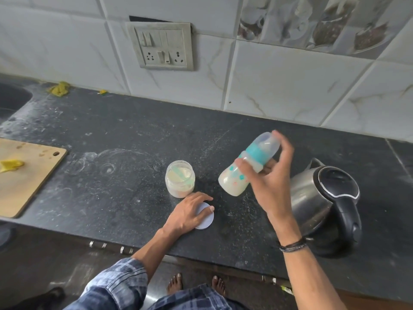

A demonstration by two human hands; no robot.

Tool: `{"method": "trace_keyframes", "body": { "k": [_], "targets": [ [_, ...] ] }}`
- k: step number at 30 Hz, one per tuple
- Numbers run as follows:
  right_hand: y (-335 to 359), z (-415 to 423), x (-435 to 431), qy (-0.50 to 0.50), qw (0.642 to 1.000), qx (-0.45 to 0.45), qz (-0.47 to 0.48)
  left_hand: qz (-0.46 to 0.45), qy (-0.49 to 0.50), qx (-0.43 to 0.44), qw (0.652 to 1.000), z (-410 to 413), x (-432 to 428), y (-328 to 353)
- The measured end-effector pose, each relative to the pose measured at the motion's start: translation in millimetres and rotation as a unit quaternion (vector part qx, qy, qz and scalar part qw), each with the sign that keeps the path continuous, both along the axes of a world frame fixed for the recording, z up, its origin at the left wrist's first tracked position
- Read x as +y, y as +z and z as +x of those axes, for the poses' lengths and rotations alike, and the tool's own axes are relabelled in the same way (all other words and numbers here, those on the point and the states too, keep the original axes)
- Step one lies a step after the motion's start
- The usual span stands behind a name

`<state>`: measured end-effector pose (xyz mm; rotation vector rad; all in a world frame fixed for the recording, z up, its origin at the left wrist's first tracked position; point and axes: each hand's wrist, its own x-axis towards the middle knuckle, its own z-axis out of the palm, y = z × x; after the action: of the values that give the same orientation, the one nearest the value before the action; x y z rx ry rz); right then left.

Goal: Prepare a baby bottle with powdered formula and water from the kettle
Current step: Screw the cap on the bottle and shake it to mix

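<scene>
My right hand [271, 175] grips a baby bottle [237, 177] above the counter, tilted with its capped teal top pointing up and right; milky liquid fills its lower part. My left hand [190, 212] rests on a round white jar lid [206, 219] lying flat on the counter, fingers curled over its edge. Just behind it stands the lidless formula jar [180, 179], with pale powder and a green scoop inside. The steel kettle [324, 198] with a black lid and handle sits to the right of my right arm.
The dark stone counter [116, 175] carries a wooden cutting board [24, 177] with a yellow scrap at the left. A sink [11, 99] lies at far left. A switch and socket plate [163, 45] is on the tiled wall. Bare feet show below the counter edge.
</scene>
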<state>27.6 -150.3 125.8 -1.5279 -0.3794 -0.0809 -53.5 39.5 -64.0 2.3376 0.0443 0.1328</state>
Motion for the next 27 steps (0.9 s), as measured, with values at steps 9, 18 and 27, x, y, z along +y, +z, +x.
{"method": "trace_keyframes", "body": {
  "k": [9,18,27],
  "targets": [
    [-58.8,14.9,-1.4,-0.028,0.960,-0.086,-0.266,0.004,0.003,0.000,1.000,1.2,-1.0,-0.2],
    [-115.3,15.0,-11.9,-0.008,0.927,-0.044,-0.373,0.011,0.002,-0.001,1.000,2.6,-0.4,-0.6],
    [-135.2,17.5,-16.0,-0.008,0.936,-0.035,-0.351,0.002,0.007,0.005,1.000,1.5,-1.5,4.1]
  ]
}}
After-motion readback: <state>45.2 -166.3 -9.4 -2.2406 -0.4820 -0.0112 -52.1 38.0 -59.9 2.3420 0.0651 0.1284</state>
